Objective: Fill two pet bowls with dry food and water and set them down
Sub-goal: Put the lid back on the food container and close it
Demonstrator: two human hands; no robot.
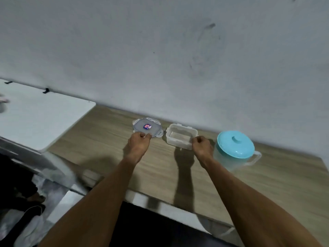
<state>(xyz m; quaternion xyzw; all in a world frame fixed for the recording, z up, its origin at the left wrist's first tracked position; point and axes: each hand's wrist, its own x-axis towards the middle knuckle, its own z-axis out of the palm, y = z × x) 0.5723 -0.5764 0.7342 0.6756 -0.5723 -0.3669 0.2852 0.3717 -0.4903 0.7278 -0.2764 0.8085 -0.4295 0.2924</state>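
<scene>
A clear plastic food container (179, 136) stands open on the wooden counter (99, 139), near the wall. Its flat lid (146, 127), with a small red and blue sticker, lies just to the left. My left hand (139, 141) pinches the lid's near edge. At the container's near right corner, my right hand (202, 145) grips the rim with curled fingers. A translucent water jug (235, 150) with a turquoise lid stands to the right of the container. No pet bowl is in view.
A white board or appliance top (41, 114) sits at the left, beside the counter. The grey wall (160, 50) rises right behind the objects. Dark floor and a shoe (30, 218) show at the lower left, below the counter edge.
</scene>
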